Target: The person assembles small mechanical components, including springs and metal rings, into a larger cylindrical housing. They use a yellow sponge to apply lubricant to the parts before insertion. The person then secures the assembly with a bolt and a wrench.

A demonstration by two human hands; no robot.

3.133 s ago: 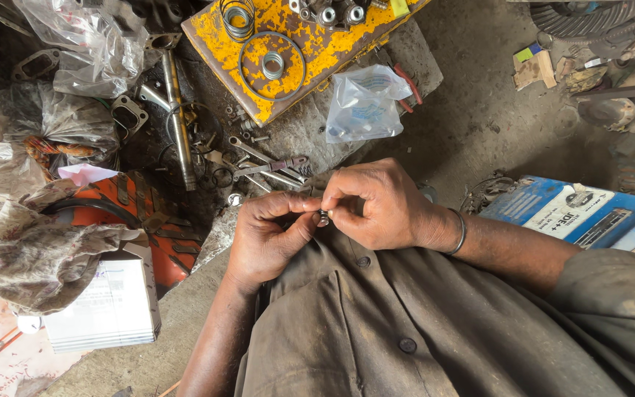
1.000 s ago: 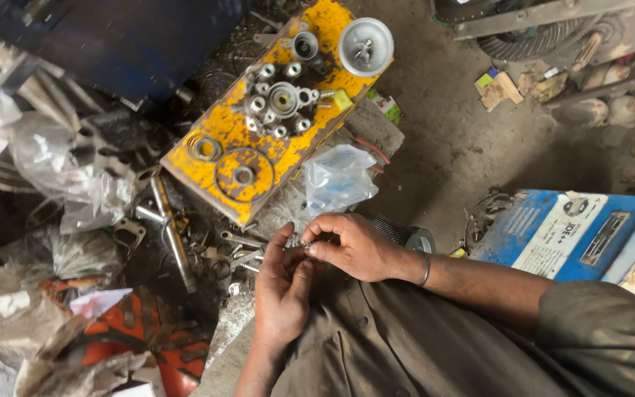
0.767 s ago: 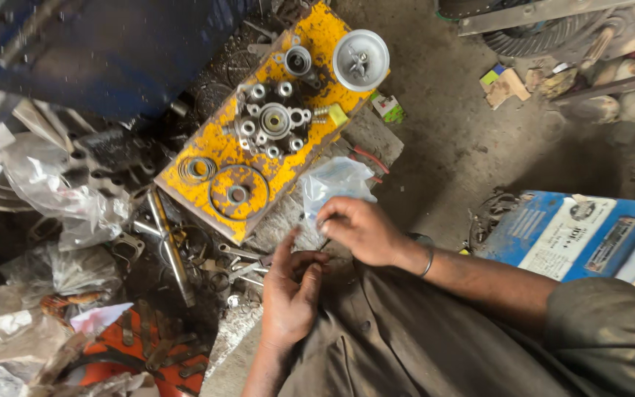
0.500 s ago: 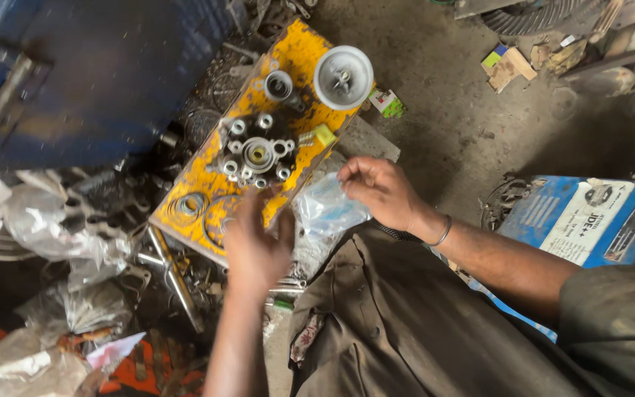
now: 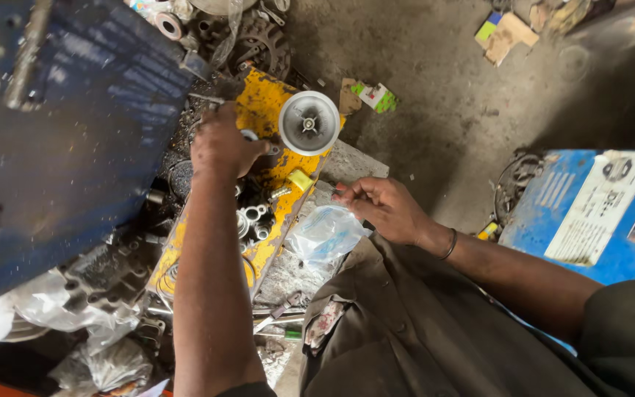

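Observation:
My left hand (image 5: 218, 145) reaches out over the yellow tray (image 5: 259, 110) and its fingers close on a small metal ring part near the tray's far end, beside a round silver dish-shaped part (image 5: 309, 122). Bearings and small round metal parts (image 5: 253, 220) lie on the tray under my forearm. My right hand (image 5: 380, 207) hovers near the tray's right edge with thumb and fingers pinched on a tiny metal piece, just above a clear plastic bag (image 5: 325, 235).
A large blue metal body (image 5: 53, 132) fills the left. A blue box (image 5: 589, 206) lies at the right on the dirty concrete floor (image 5: 442, 95). Tools (image 5: 281, 312), crumpled plastic bags (image 5: 60, 309) and gear parts (image 5: 259, 40) crowd around the tray.
My hands were together at my lap on a small part. The left has since reached far forward over the yellow tray; the right moved forward, still pinching. The view shifted toward the tray.

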